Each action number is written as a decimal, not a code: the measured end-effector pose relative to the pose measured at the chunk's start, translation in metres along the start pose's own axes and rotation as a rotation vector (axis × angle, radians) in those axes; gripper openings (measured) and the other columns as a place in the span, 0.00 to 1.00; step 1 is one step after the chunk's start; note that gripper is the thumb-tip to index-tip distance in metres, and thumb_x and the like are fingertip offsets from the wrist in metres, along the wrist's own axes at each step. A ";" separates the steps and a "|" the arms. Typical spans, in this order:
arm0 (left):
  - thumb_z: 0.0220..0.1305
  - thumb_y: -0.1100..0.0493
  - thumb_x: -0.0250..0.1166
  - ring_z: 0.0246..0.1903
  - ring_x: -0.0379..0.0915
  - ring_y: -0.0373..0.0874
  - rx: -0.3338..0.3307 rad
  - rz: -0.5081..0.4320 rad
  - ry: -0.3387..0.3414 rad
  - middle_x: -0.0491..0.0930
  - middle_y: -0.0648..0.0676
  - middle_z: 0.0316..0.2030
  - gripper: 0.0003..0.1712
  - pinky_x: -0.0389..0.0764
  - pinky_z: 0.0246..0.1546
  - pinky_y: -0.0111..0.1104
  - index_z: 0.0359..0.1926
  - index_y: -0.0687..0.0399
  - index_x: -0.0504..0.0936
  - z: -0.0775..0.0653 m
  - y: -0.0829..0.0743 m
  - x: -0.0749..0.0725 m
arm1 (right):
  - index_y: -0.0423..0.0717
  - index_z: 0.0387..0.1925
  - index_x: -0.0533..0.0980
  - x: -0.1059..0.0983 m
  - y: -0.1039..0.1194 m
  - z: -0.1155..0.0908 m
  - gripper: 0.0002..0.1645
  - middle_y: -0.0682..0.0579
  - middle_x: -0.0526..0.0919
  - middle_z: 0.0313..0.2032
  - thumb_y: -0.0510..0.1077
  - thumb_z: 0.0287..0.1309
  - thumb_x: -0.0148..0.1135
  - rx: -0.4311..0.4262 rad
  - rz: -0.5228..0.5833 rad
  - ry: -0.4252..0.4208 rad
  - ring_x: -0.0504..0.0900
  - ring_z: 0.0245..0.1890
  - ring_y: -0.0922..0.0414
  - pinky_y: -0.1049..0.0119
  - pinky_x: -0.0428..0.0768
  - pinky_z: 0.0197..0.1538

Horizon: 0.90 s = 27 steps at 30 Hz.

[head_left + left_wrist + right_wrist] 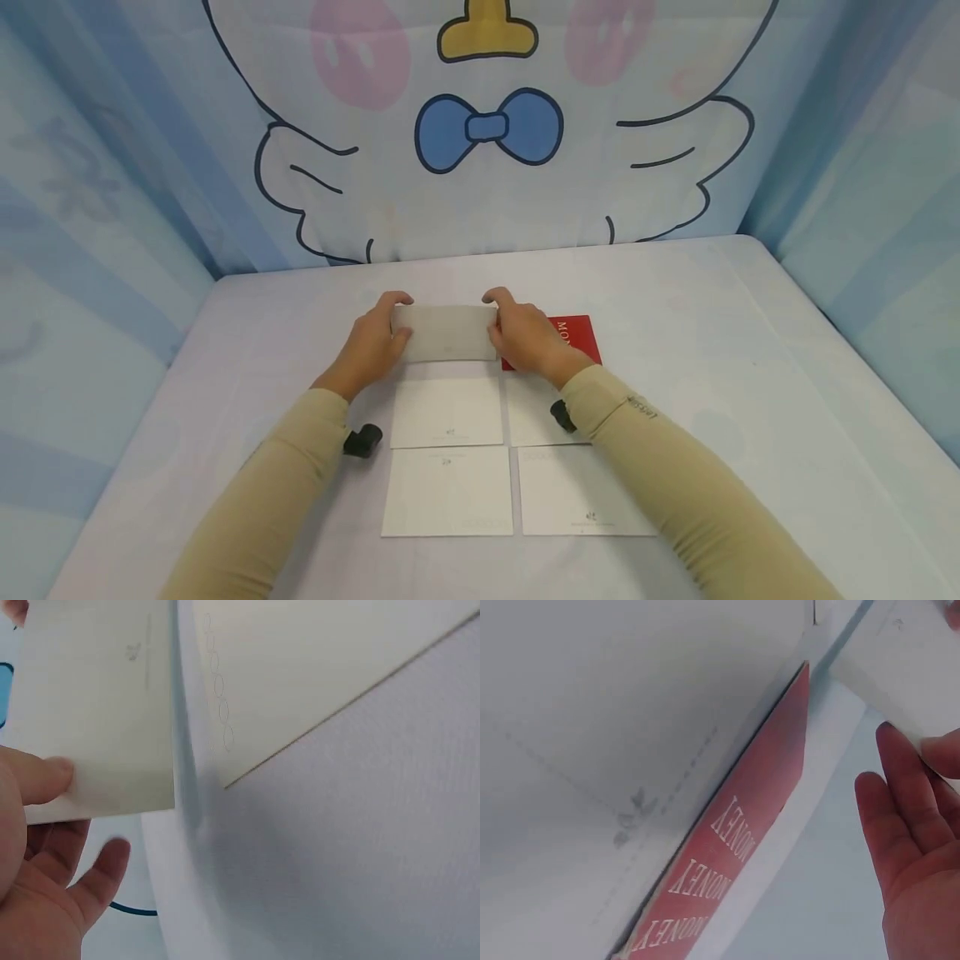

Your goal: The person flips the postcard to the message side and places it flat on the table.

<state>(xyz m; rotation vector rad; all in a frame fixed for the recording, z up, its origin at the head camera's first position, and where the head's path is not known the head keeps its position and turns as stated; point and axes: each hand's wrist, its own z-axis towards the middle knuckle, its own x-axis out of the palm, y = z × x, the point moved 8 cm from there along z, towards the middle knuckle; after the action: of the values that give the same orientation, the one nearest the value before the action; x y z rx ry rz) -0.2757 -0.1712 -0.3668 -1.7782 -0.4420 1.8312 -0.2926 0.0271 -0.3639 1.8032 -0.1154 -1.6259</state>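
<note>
A cream-white card [444, 333] is held between both hands near the back of the table, tilted up from the tabletop. My left hand [371, 342] pinches its left end, thumb on the near face and fingers behind; in the left wrist view this card [105, 712] bears a small printed mark. At the other end, my right hand [528, 337] grips the edge between thumb and fingers. Partly hidden behind the right hand lies a red card [581, 331], whose white "MONEY" lettering shows on the red card [720, 832] in the right wrist view.
Several white cards lie in two columns in front: upper left card [448, 412], upper right card [531, 408], lower left card [447, 492] and lower right card [577, 492]. The right forearm covers part of the right column. A printed curtain [487, 208] stands behind the white table [712, 350].
</note>
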 end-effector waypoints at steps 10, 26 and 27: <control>0.70 0.64 0.62 0.49 0.71 0.56 -0.112 -0.037 0.068 0.72 0.65 0.58 0.29 0.77 0.50 0.45 0.68 0.57 0.64 0.005 0.018 0.012 | 0.46 0.69 0.64 0.012 -0.006 0.005 0.32 0.46 0.79 0.48 0.41 0.67 0.62 0.071 0.029 0.029 0.78 0.44 0.51 0.58 0.80 0.52; 0.65 0.59 0.69 0.64 0.65 0.59 -0.191 0.139 0.189 0.68 0.65 0.65 0.35 0.60 0.61 0.61 0.69 0.56 0.64 0.011 0.027 0.030 | 0.48 0.73 0.60 0.032 -0.016 0.009 0.43 0.46 0.71 0.67 0.46 0.61 0.70 0.181 -0.100 0.147 0.71 0.65 0.49 0.51 0.70 0.65; 0.66 0.59 0.68 0.65 0.64 0.60 -0.186 0.146 0.193 0.67 0.65 0.66 0.35 0.60 0.61 0.61 0.70 0.57 0.64 0.011 0.027 0.030 | 0.48 0.73 0.60 0.033 -0.016 0.009 0.43 0.46 0.71 0.67 0.46 0.61 0.70 0.182 -0.102 0.149 0.71 0.66 0.49 0.51 0.70 0.65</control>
<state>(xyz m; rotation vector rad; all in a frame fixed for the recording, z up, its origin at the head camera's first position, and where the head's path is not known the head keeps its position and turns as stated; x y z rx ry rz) -0.2896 -0.1734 -0.4058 -2.1419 -0.4289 1.7387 -0.2999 0.0189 -0.3997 2.0929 -0.1079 -1.5876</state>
